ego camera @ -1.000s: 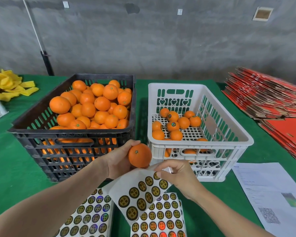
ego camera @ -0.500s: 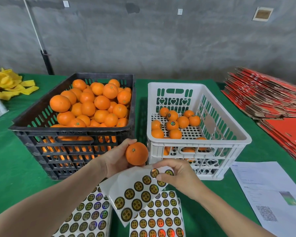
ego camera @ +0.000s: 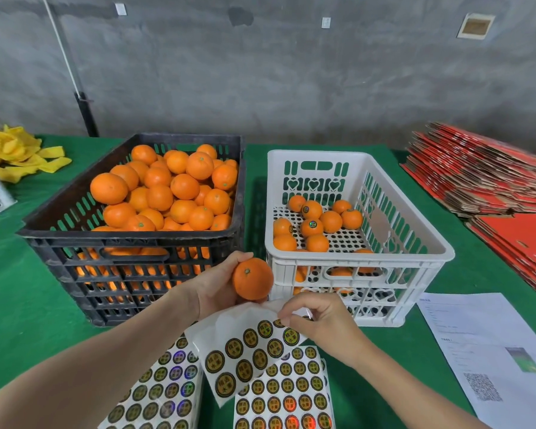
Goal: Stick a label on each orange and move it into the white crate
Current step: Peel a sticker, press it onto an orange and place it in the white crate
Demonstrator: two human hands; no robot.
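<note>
The person's left hand is curled round one orange, stem end up, holding it off the green table in front of the gap between the two crates. The orange sits just at 9 o'clock of the white crate's near corner, outside it, and I see no label on the side that faces up.

Just at 5 o'clock of the fruit, the right hand pinches the top edge of a lifted label sheet between thumb and fingertips. Whether it has a sticker or only the backing, I cannot tell.

The black crate at 11 o'clock is heaped with oranges. The white crate at 1 o'clock holds about a dozen, some showing round stickers. Two more sheets lie flat at 6 o'clock, and a printed paper lies at 4 o'clock.
</note>
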